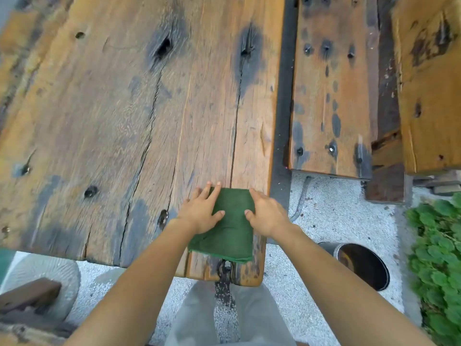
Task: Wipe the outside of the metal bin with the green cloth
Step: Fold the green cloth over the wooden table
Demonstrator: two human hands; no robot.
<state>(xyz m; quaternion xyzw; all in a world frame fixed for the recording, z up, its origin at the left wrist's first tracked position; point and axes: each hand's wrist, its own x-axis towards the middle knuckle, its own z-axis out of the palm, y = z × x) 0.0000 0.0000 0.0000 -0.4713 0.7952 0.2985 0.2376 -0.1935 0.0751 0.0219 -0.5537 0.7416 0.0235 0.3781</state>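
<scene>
From my remote seat I read the scene from the left: the left hand (200,211) lies flat on the left edge of the green cloth (228,226), its fingers (208,193) spread and reaching past the cloth's far corner onto the wooden surface (112,116), thumb pressed onto the fabric; nothing is gripped, it only pins the cloth down. The cloth itself is folded into a rough rectangle at the near right corner of the surface, its long axis running away from me, its near edge close to the surface's end. The right hand (268,214) rests on the cloth's right edge in the same loose, open way, thumb on the fabric, fingers curling over the side. Further right and below, down on the pale gravel floor (331,216), stands the metal bin (359,264), open mouth upward, well apart from both hands and lower than the surface. I judge the right hand is the nearer one to it, so the coming move turns on gathering the cloth and carrying it right and down to the bin's outer wall, of which little shows from here.
</scene>
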